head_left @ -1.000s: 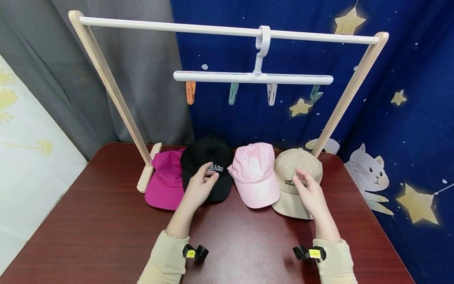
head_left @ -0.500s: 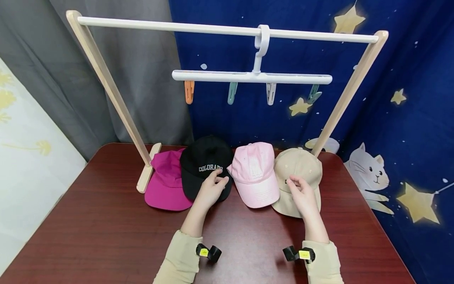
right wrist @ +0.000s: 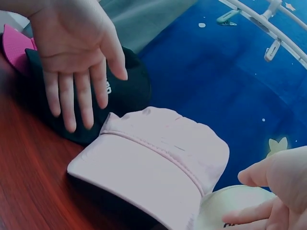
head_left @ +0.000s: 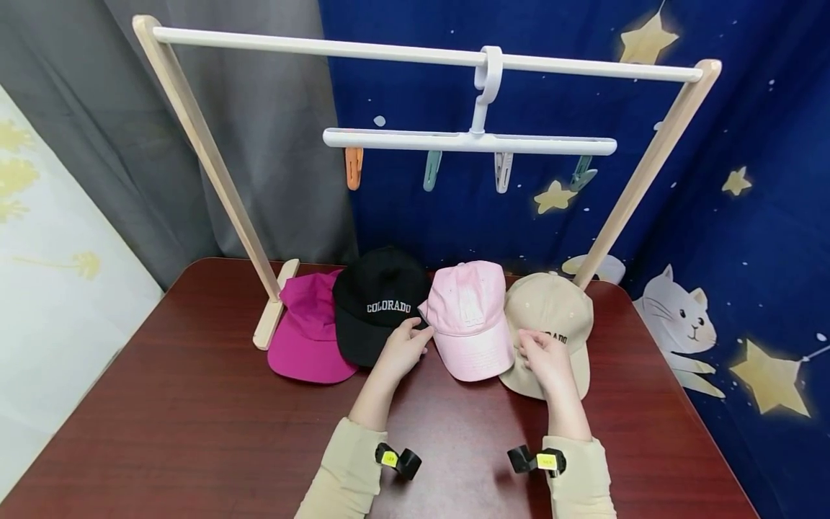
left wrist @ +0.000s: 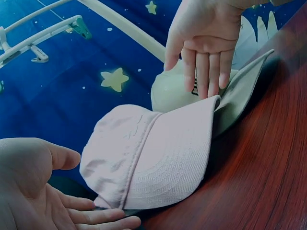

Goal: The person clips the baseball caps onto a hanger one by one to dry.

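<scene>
Between my two hands lies a pale pink baseball cap (head_left: 470, 317), its brim toward me. My left hand (head_left: 405, 349) is at its left edge, fingers nearly straight, overlapping the brim of the black COLORADO cap (head_left: 382, 288). At the pink cap's right side is my right hand (head_left: 545, 357), in front of the beige cap (head_left: 551, 303) and partly covering its lettering. In the left wrist view the left fingers (left wrist: 91, 215) reach along the pink cap's lower edge, palm up and thumb apart. The right wrist view shows the right hand (right wrist: 283, 187) with relaxed fingers beside the cap.
A magenta cap (head_left: 311, 331) lies at the left of the row on the dark red table (head_left: 214, 404). Over the caps stands a wooden rack with a white rod (head_left: 389, 52). From it hangs a white hanger (head_left: 467, 142) with several clips, including an orange one (head_left: 353, 169).
Both hands have moved inward toward the pink cap: the left one rightward from over the black cap, the right one leftward across the beige cap. The caps have stayed in place.
</scene>
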A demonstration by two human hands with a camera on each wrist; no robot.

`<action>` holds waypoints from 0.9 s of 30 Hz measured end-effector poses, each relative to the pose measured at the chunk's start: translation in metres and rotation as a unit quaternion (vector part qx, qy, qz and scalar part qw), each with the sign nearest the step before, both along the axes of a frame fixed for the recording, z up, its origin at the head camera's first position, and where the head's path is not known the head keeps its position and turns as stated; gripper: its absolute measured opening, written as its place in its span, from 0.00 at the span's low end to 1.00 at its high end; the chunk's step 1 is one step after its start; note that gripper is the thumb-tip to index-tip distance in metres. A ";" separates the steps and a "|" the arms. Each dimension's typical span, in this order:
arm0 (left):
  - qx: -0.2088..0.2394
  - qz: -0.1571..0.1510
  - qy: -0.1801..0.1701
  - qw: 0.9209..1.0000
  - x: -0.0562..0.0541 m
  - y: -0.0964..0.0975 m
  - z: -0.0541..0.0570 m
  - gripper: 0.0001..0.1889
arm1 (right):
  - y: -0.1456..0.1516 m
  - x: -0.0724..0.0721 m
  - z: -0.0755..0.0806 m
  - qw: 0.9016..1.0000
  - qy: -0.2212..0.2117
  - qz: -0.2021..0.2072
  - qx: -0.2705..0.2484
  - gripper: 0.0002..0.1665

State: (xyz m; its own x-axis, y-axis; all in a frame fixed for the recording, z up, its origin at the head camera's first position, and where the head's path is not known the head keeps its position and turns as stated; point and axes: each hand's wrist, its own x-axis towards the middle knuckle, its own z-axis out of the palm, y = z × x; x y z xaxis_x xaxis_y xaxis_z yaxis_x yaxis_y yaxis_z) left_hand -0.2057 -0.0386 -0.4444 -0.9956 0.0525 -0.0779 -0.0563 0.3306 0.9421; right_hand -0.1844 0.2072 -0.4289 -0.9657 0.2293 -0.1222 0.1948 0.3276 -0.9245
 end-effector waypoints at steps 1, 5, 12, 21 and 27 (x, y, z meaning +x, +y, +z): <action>0.007 0.000 -0.006 1.000 0.000 0.001 0.000 0.28 | -0.001 -0.001 0.000 1.000 -0.005 0.002 -0.004 0.24; 0.025 0.000 -0.026 0.999 -0.002 0.005 -0.003 0.28 | -0.004 -0.002 -0.002 1.000 -0.019 0.009 -0.020 0.26; 0.052 -0.004 -0.053 0.997 -0.006 0.011 -0.008 0.28 | -0.007 -0.005 -0.004 0.999 -0.026 -0.001 -0.023 0.24; 0.077 -0.011 -0.061 0.995 -0.007 0.018 -0.015 0.28 | -0.007 -0.006 -0.005 0.999 -0.030 -0.004 -0.042 0.24; 0.095 -0.007 -0.076 0.993 -0.007 0.018 -0.016 0.29 | -0.009 -0.005 -0.003 0.998 -0.041 0.006 -0.047 0.25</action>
